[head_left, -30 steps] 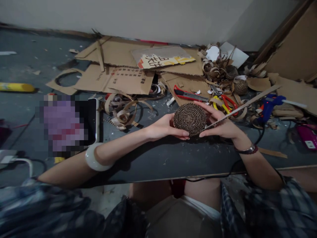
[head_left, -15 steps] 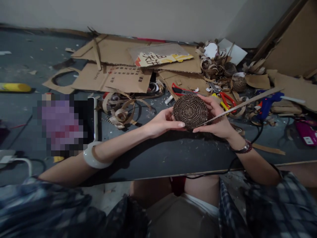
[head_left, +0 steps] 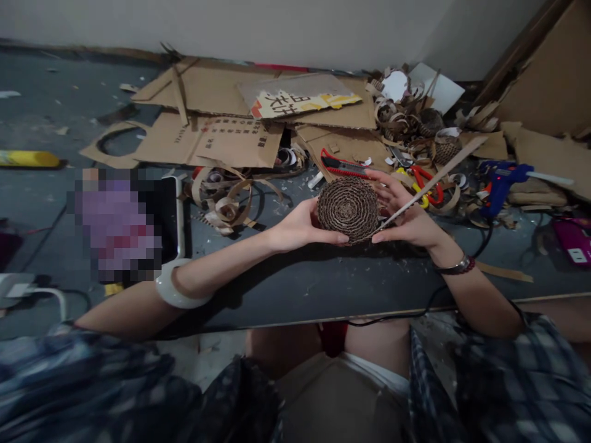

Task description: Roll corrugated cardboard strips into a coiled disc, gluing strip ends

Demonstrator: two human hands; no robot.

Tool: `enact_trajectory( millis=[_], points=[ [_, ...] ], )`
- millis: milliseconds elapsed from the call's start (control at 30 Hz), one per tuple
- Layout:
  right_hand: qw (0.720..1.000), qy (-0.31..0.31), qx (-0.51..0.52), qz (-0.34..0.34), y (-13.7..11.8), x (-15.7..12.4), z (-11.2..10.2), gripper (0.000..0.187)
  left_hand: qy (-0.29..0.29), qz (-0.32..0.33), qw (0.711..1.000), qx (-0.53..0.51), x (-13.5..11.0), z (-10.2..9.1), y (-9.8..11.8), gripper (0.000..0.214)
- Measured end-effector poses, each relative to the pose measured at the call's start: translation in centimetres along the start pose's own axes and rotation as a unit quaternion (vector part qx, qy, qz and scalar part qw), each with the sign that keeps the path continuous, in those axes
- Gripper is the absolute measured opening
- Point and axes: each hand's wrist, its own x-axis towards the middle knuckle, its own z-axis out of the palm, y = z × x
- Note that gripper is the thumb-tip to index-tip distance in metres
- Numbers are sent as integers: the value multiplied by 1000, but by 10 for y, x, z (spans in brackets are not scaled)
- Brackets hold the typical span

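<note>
A tightly wound coil of corrugated cardboard [head_left: 347, 209] is held up over the table, its round spiral face toward me. My left hand [head_left: 302, 226] grips its left side, thumb along the lower front edge and fingers hidden behind. At the coil's right is my right hand [head_left: 409, 218], its thumb near the lower right rim and its upper fingers partly spread. A loose cardboard strip [head_left: 436, 178] runs from the coil's lower right edge up and to the right, passing between that thumb and the fingers.
Beyond the coil lie a red utility knife [head_left: 346, 165], red-and-yellow pliers [head_left: 427, 184] and cardboard sheets [head_left: 175, 141]. A blue glue gun [head_left: 501, 184] is at right, its cable trailing frontward. Curled strips [head_left: 226, 203] and a pixelated tablet [head_left: 179, 215] are at left.
My right hand has drawn slightly away from the coil, its upper fingers now off the rim. The coil is a little further left, and the strip stands more steeply.
</note>
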Motion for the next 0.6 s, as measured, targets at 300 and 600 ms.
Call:
enact_trajectory(
  millis=[300, 600],
  points=[
    [999, -39, -7, 9, -4, -2, -1, 94, -36, 28, 999, -7, 1, -1, -4, 72],
    [987, 106, -114, -33, -4, -4, 15, 98, -7, 0, 998, -56, 1, 5, -4, 56]
  ],
)
